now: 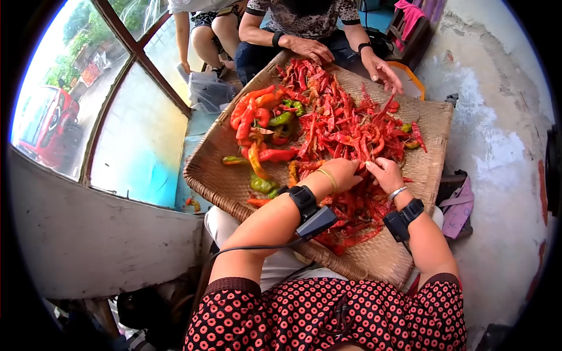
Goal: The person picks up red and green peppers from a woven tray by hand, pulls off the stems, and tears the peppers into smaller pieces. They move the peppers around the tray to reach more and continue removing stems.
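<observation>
A heap of dried red chili peppers (pixel 345 123) covers the middle of a woven basket tray (pixel 216 169) on my lap. My left hand (pixel 344 174) is closed in a pinch over the near part of the heap. Close to its right, fingertips almost meeting, my right hand (pixel 386 175) pinches too. A red chili pepper lies between their fingertips; its ends are partly hidden by the fingers. Fresher, plumper red peppers (pixel 249 117) are piled on the tray's left side, with green peppers (pixel 263 184) among them.
Across the tray sits another person, one hand (pixel 380 73) above the far right peppers, the other hand (pixel 310 50) at the rim. A second person sits at the back left, by a plastic bag (pixel 211 90). A window is on the left, a wall (pixel 497 146) on the right.
</observation>
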Action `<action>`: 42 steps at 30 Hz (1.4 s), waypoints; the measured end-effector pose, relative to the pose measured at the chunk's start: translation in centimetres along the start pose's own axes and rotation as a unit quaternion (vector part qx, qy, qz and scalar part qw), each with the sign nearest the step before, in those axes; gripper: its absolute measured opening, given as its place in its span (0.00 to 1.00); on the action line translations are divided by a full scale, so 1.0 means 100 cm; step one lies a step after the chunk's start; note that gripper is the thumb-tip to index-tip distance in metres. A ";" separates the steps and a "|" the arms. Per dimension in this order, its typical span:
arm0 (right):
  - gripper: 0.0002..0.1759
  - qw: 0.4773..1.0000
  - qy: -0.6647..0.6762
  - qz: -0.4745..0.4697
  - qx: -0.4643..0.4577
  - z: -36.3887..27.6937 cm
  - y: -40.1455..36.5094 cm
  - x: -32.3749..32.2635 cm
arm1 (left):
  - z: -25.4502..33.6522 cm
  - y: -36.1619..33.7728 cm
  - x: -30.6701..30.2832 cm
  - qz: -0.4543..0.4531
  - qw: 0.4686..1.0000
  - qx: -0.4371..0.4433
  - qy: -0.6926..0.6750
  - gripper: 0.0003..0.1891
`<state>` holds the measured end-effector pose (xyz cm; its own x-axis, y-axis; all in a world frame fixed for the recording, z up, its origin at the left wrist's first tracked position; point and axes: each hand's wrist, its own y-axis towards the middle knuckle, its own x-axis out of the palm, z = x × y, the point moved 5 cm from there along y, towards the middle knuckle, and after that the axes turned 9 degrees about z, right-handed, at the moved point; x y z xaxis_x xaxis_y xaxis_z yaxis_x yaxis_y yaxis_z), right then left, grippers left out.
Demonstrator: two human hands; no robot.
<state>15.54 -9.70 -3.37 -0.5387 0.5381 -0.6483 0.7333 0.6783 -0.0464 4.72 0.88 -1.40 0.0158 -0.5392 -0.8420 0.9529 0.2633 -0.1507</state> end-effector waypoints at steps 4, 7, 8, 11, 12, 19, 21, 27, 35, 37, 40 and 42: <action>0.17 0.999 0.031 -0.004 0.009 -0.010 -0.004 -0.002 | -0.003 -0.003 0.002 -0.016 0.995 0.095 0.010 0.26; 0.15 0.999 -0.034 -0.020 -0.005 -0.024 -0.005 -0.023 | 0.001 -0.005 0.002 -0.026 0.991 0.129 0.007 0.22; 0.14 0.991 -0.113 0.009 -0.073 -0.037 -0.003 -0.033 | 0.000 -0.005 0.003 -0.051 0.991 0.120 0.006 0.21; 0.11 0.970 -0.204 -0.005 -0.132 -0.061 0.000 -0.053 | 0.007 -0.013 0.002 -0.097 0.985 0.139 0.008 0.20; 0.11 0.970 -0.199 -0.018 -0.137 -0.069 0.000 -0.057 | 0.008 -0.013 0.008 -0.121 0.981 0.153 0.009 0.21; 0.09 0.983 -0.077 -0.162 -0.051 -0.092 0.027 -0.057 | 0.001 -0.009 -0.019 -0.032 0.994 0.102 -0.037 0.22; 0.10 0.983 0.137 -0.113 -0.049 -0.102 0.039 -0.051 | -0.007 -0.005 -0.033 0.036 0.995 0.094 -0.016 0.18; 0.21 0.962 -0.255 0.017 -0.093 -0.087 0.042 -0.027 | -0.036 -0.001 -0.049 0.234 0.972 0.012 0.027 0.11; 0.26 0.964 -0.234 -0.050 -0.113 -0.047 0.022 -0.005 | -0.024 0.002 -0.019 0.236 0.967 0.093 0.032 0.24; 0.26 0.964 -0.237 -0.078 -0.089 -0.040 0.025 -0.007 | -0.025 0.006 -0.016 0.201 0.973 0.096 0.056 0.25; 0.20 0.956 -0.154 -0.070 -0.240 -0.038 0.025 -0.013 | -0.025 0.005 -0.010 0.082 0.990 0.105 0.038 0.26; 0.18 0.984 -0.070 -0.083 -0.143 -0.037 0.026 -0.025 | -0.021 0.001 -0.003 -0.003 0.993 0.119 -0.014 0.25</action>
<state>17.29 -7.39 0.95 -0.5639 0.3478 -0.7490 0.4822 0.8750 0.0432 4.20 2.79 -2.29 0.0149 -0.5625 -0.8267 0.9975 0.0653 -0.0265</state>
